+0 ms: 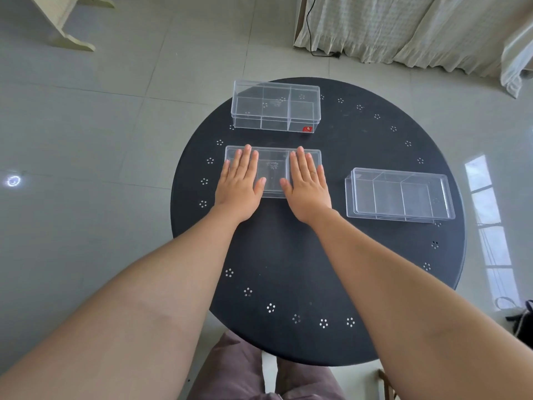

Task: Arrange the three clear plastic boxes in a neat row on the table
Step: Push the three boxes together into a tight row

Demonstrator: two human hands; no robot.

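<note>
Three clear plastic boxes with inner dividers lie on a round black table (288, 255). The far box (275, 106) stands near the table's back edge and has a small red label on its front corner. The middle box (273, 168) lies just in front of it. My left hand (239, 183) rests flat on its left half, and my right hand (307, 184) lies flat on its right half, fingers extended. The third box (399, 194) sits apart at the right, slightly turned.
The table's rim has small clusters of holes. A grey tiled floor surrounds it. Curtains (403, 27) and a black cable (310, 30) are at the back right, furniture legs (72, 36) at the back left, a dark bag (522, 321) at the right.
</note>
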